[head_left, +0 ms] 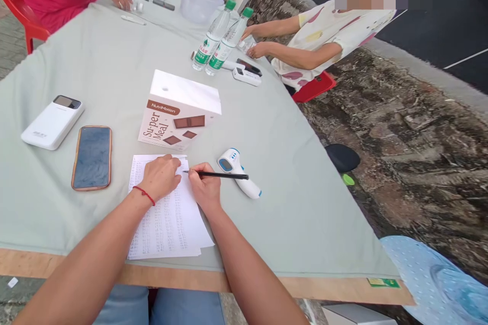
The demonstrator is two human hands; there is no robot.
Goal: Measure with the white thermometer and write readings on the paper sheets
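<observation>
Sheets of paper (163, 228) covered in columns of handwritten figures lie on the table in front of me. My left hand (162, 176) rests on their upper part, fingers loosely bent and apart, holding nothing. A black pen (224, 175) is gripped in my right hand (206, 188), its tip at the paper's upper right. Just right of that hand lies a white and blue infrared thermometer (239, 172). A white and brown "Super Meal" box (181, 109) stands right behind the papers. Left of them is a phone (92, 157) with an orange-brown case.
A white power bank (53, 122) lies at the left. Two water bottles (219, 43), another white device (246, 76) and a clear basin (200, 2) stand farther back. Other people sit around the cloth-covered table (305, 223), hands on small things. A blue stool (438, 274) is beyond the right corner.
</observation>
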